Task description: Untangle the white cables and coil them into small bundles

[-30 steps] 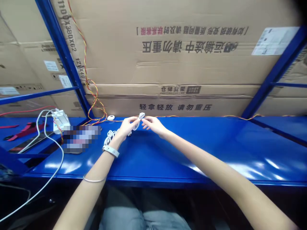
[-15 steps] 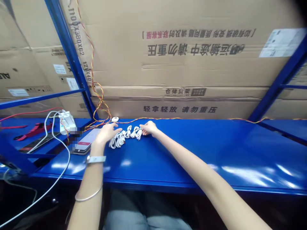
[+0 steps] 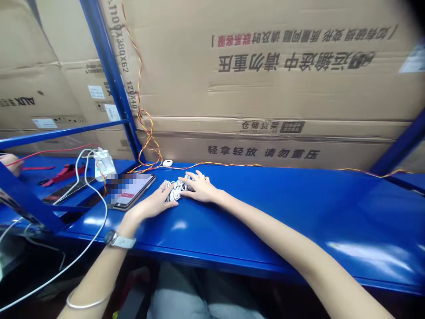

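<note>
Several coiled white cables lie bunched together on the blue shelf. My left hand rests against their left side, thumb and fingers apart. From the right, my right hand lies over the bunch with its fingers spread, hiding part of the coils. Both hands touch the cables, and neither is closed around one. Just left of them lies a phone, its screen lit and partly blurred out.
A white power adapter with white cords stands at the left, near red straps. Another person's hand shows at the far left. Behind are cardboard boxes, blue posts, a twisted red-yellow wire and a small white case.
My right hand has gone from pinching at the row's right end to lying spread over the cables. My left hand has lowered beside them. The cables are now bunched closer together; the view has shifted.
</note>
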{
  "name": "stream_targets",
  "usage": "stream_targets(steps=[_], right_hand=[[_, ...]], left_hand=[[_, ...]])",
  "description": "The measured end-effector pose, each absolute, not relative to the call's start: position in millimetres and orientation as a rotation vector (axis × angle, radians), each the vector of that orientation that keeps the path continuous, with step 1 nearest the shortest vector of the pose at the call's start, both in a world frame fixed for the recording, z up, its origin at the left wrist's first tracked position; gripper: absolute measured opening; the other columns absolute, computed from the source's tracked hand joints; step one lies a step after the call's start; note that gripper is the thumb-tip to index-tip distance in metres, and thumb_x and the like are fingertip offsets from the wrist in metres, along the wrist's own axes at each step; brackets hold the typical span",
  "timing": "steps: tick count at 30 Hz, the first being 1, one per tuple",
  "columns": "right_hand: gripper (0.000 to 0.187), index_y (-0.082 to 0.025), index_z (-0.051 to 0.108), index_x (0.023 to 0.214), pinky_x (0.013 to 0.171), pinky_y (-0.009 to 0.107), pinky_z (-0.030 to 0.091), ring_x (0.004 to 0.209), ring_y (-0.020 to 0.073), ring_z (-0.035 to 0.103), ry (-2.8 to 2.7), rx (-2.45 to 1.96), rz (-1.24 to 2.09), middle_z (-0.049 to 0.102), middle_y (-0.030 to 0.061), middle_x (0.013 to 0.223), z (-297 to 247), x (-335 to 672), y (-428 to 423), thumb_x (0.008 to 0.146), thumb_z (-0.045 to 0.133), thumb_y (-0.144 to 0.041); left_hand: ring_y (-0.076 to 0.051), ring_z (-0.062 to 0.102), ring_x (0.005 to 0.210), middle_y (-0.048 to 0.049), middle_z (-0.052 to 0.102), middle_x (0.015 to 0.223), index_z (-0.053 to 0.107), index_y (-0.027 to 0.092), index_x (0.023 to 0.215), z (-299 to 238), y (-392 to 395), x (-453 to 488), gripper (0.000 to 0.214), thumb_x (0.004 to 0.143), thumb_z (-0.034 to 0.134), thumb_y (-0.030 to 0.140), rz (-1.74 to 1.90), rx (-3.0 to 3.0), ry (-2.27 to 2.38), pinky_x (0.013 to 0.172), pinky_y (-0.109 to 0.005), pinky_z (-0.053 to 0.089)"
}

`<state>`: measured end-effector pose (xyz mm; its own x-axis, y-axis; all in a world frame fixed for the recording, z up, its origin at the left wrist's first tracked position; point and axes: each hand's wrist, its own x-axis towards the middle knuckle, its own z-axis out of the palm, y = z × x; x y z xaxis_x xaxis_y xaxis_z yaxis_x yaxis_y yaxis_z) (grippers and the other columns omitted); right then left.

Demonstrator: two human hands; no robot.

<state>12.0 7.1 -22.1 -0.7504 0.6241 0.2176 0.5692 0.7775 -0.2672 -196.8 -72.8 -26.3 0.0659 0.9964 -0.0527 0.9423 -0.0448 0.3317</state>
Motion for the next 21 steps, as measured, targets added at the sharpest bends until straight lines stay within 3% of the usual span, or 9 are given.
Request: stream_targets(steps=[3, 6, 9, 13, 17, 21], right_hand=[[0.051, -0.025, 0.050, 0.132, 0.099, 0.057, 0.035, 0.132, 0.0343, 0.033, -2.664, -0.850, 0.297, 0.044, 0.0129, 0.141, -27, 9, 13, 0.091, 0.049, -0.056], [0.042, -0.020, 0.052, 0.121, 0.094, 0.046, 0.039, 0.122, 0.0278, 0.044, -2.609, -0.746, 0.318, 0.052, 0.0127, 0.130, -31, 14, 20, 0.090, 0.055, -0.048], [0.044, -0.019, 0.051, 0.118, 0.092, 0.042, 0.040, 0.117, 0.0263, 0.047, -2.579, -0.666, 0.340, 0.055, 0.0116, 0.125, -35, 21, 22, 0.087, 0.058, -0.050], [0.046, -0.019, 0.052, 0.113, 0.087, 0.038, 0.041, 0.110, 0.0256, 0.051, -2.568, -0.617, 0.354, 0.057, 0.0105, 0.119, -38, 22, 17, 0.083, 0.063, -0.053], [0.031, -0.018, 0.053, 0.107, 0.088, 0.036, 0.041, 0.105, 0.0228, 0.052, -2.572, -0.579, 0.305, 0.058, 0.0100, 0.114, -38, 19, 11, 0.089, 0.058, -0.042], [0.029, -0.015, 0.053, 0.110, 0.090, 0.037, 0.040, 0.103, 0.0221, 0.052, -2.588, -0.566, 0.240, 0.058, 0.0115, 0.113, -36, 14, 17, 0.092, 0.055, -0.039]], left_hand=[[-0.030, 0.010, 0.147, -0.0149, 0.007, 0.160, 0.022, 0.016, 0.153, -26, -64, -198, 0.084, 0.084, 0.049, 0.056, 0.242, 2.071, 1.953, 0.118, -0.046, 0.015], [-0.029, 0.005, 0.147, -0.0140, 0.008, 0.160, 0.017, 0.017, 0.154, -21, -60, -197, 0.081, 0.087, 0.046, 0.051, 0.268, 2.101, 1.923, 0.118, -0.047, 0.015], [-0.028, -0.004, 0.147, -0.0103, 0.001, 0.161, 0.012, 0.022, 0.155, -18, -63, -195, 0.086, 0.084, 0.052, 0.052, 0.313, 2.157, 1.828, 0.118, -0.047, 0.018], [-0.033, 0.002, 0.147, -0.0086, -0.006, 0.161, 0.021, 0.029, 0.153, -22, -67, -190, 0.092, 0.076, 0.060, 0.062, 0.304, 2.141, 1.779, 0.116, -0.047, 0.023], [-0.034, 0.000, 0.147, -0.0103, -0.001, 0.162, 0.028, 0.025, 0.151, -32, -60, -185, 0.079, 0.084, 0.052, 0.058, 0.386, 2.153, 1.847, 0.117, -0.050, 0.016], [-0.034, 0.003, 0.147, -0.0138, 0.003, 0.162, 0.031, 0.021, 0.150, -37, -42, -187, 0.075, 0.085, 0.053, 0.050, 0.403, 2.186, 1.832, 0.117, -0.051, 0.016]])
